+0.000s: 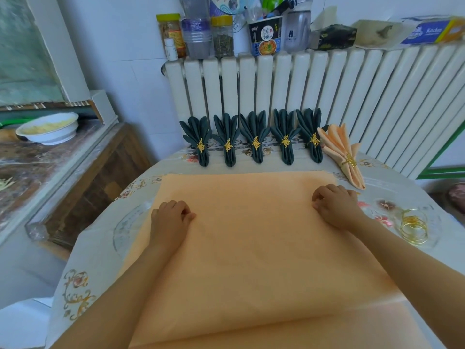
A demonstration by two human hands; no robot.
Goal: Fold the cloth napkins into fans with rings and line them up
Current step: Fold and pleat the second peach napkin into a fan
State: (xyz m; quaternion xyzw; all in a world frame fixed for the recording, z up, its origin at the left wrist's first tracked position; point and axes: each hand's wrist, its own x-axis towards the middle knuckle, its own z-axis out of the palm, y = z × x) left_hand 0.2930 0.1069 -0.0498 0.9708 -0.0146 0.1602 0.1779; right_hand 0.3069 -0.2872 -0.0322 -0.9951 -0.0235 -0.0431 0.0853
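Peach napkin point(251, 235) lies flat on the table point(105, 248), nearest the camera. Both hands rest on it with fingers curled, left hand point(172, 217) and right hand point(336, 206) each seeming to pinch the cloth. Right of the napkin lie gold rings point(414, 229). Beyond it five dark green fans point(255, 137) stand in a row, a peach fan point(342, 152) at the row's right end, before the radiator point(327, 84).

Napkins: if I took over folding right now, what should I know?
Left hand and right hand, fingers curled, rest on the flat peach napkin spread on the table.
Done: five dark green fans with gold rings lined up by the radiator, plus one peach fan, lying tilted at the right end.
Left: pleat the flat napkin, slip on a ring from the spare gold rings to the right, line it up.
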